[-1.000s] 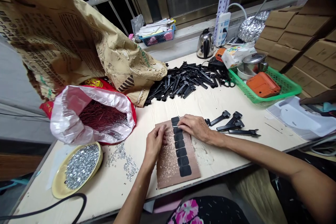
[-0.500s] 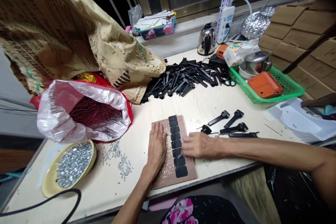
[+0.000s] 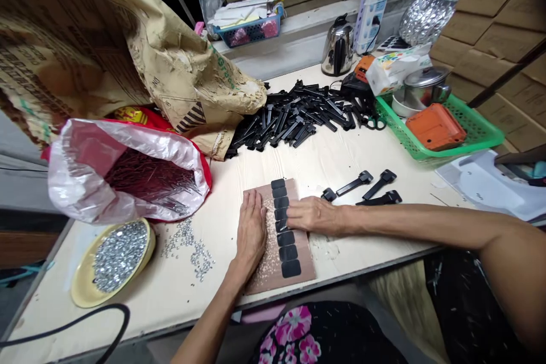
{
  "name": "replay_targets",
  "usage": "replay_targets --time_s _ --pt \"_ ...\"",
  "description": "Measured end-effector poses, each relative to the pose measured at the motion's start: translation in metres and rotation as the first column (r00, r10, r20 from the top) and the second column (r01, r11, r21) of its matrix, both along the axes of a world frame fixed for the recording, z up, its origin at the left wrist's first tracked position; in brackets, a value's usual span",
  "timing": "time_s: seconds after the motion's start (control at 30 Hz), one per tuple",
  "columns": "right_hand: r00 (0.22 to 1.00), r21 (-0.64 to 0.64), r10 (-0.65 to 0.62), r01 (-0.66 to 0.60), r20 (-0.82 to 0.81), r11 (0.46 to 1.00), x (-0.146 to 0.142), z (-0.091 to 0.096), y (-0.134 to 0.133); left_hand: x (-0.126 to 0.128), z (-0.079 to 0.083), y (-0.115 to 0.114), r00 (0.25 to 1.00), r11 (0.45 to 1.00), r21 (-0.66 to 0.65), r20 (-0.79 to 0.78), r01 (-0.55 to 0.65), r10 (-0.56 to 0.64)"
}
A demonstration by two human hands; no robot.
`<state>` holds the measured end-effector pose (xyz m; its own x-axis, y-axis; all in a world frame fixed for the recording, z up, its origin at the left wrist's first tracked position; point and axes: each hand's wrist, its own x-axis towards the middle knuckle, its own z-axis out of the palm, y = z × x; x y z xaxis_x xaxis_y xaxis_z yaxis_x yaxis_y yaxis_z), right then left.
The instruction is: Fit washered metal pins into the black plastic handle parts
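A thin brown board (image 3: 301,250) lies near the table's front edge, with a column of black rounded pads (image 3: 288,253) on it. Pale grains (image 3: 269,239) are scattered along the board's left half. My left hand (image 3: 252,227) rests flat on the board's left edge, fingers stretched out. From the right, my right hand (image 3: 315,216) reaches over the board, its fingers drawn together against the middle of the pad column. A small shiny bit shows by those fingertips; what they pinch, if anything, is too small to name. Black plastic pieces with square heads (image 3: 355,183) lie beyond my right hand.
A yellow bowl (image 3: 77,284) of shiny small parts stands left, with loose ones beside it. Behind it are a bag of thin metal pins (image 3: 128,213) and a paper sack (image 3: 170,57). Black pieces (image 3: 294,116) are heaped at the back; a green basket (image 3: 482,139) sits right.
My right hand has moved up the pad column, away from me, by about one pad. My left hand stays flat on the board. The whole view has shifted slightly.
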<state>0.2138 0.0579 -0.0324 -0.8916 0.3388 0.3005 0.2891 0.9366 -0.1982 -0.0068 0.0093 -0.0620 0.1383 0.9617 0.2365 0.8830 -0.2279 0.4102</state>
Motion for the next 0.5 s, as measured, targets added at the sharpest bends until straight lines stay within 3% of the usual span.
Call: replay_targets --time_s 0.07,0.27,0.4,0.43,0.5 --pt "0.998 0.047 0.057 -0.056 -0.031 0.997 0.0 -0.004 -0.008 0.0 0.0 0.0 1.0 1.0 0.004 -0.014 0.002 -0.002" --pt "0.994 0.095 -0.004 0.014 -0.111 0.995 0.001 -0.012 -0.025 0.0 -0.002 0.0 0.996 1.0 0.0 -0.088 -0.001 0.001" --pt "0.988 0.2 0.131 -0.112 -0.082 0.973 0.001 -0.007 -0.027 -0.001 -0.004 0.001 0.992 1.0 0.024 -0.128 0.012 -0.008" --pt "0.989 0.21 0.13 -0.113 -0.07 0.971 0.001 -0.005 -0.027 -0.002 -0.006 0.002 0.991 0.999 0.037 -0.13 0.018 -0.014" --pt "0.998 0.181 0.004 0.006 -0.056 0.983 0.001 -0.003 -0.029 -0.004 -0.009 0.004 0.991 0.997 0.07 -0.13 0.03 -0.021"
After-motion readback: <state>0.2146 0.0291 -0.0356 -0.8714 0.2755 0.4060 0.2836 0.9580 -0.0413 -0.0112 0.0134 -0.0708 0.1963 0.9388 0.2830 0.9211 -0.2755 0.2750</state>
